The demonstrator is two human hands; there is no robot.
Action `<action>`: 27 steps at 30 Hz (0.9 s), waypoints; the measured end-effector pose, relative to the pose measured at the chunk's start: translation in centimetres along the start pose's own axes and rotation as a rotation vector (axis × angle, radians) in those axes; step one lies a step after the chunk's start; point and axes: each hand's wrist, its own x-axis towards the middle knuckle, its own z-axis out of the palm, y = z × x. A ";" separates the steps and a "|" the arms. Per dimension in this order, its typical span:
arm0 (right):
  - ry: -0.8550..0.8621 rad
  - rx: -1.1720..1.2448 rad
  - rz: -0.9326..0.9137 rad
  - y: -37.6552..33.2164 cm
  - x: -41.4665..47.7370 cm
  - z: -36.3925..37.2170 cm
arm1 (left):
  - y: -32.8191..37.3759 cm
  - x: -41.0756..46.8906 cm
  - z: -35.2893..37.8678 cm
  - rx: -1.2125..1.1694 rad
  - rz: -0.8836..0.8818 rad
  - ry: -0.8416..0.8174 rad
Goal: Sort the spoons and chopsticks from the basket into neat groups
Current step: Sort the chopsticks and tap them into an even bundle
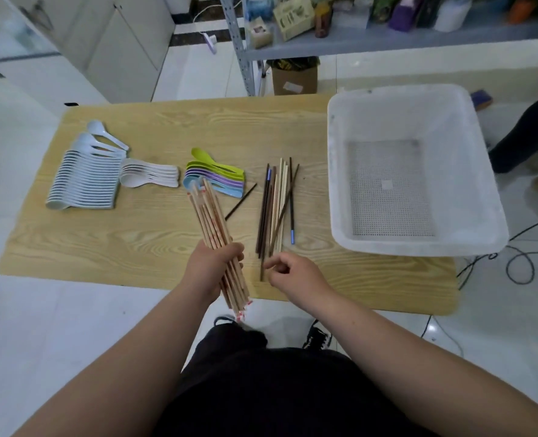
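My left hand grips a bundle of light wooden chopsticks with red marks, held tilted above the table's near edge. My right hand hovers at the near ends of a loose pile of mixed dark, tan and pale chopsticks, fingers curled, with one brown stick right at its fingertips. A single dark chopstick lies apart at an angle. Further left stand a long row of stacked white spoons, a smaller white spoon stack, and coloured spoons in green, purple and blue. The white basket at the right holds nothing.
The wooden table has a bare near-left area. A metal shelf with boxes stands behind it. Cables lie on the floor at the right, and a person's dark-clothed leg is beside the basket.
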 end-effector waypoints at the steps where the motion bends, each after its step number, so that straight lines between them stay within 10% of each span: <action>1: 0.009 -0.071 0.049 0.6 0.6 -0.3 | -0.2 0.9 -0.1 0.022 -0.020 0.015; 27: 0.579 -0.486 0.487 0.4 12.9 0.4 | 1.9 18.3 -5.9 0.409 -0.041 -0.310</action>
